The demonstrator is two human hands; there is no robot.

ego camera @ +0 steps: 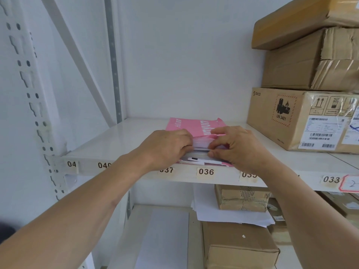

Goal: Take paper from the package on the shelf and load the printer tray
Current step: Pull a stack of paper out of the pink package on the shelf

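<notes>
A pink paper package (194, 125) lies flat on the white shelf (116, 140), its torn front end facing me above the labels 037 and 036. White sheets (200, 145) show at that open end. My left hand (167, 146) grips the package's front left corner, fingers curled into the opening. My right hand (235, 146) pinches the torn pink wrapper and the sheets at the front right. The printer and its tray are out of view.
Stacked cardboard boxes (303, 117) fill the shelf's right side, close to the package. The lower shelf holds more boxes (240, 199) and loose white sheets (229, 214). A perforated shelf upright (33, 105) stands at the left. Numbered labels (206, 171) line the shelf edge.
</notes>
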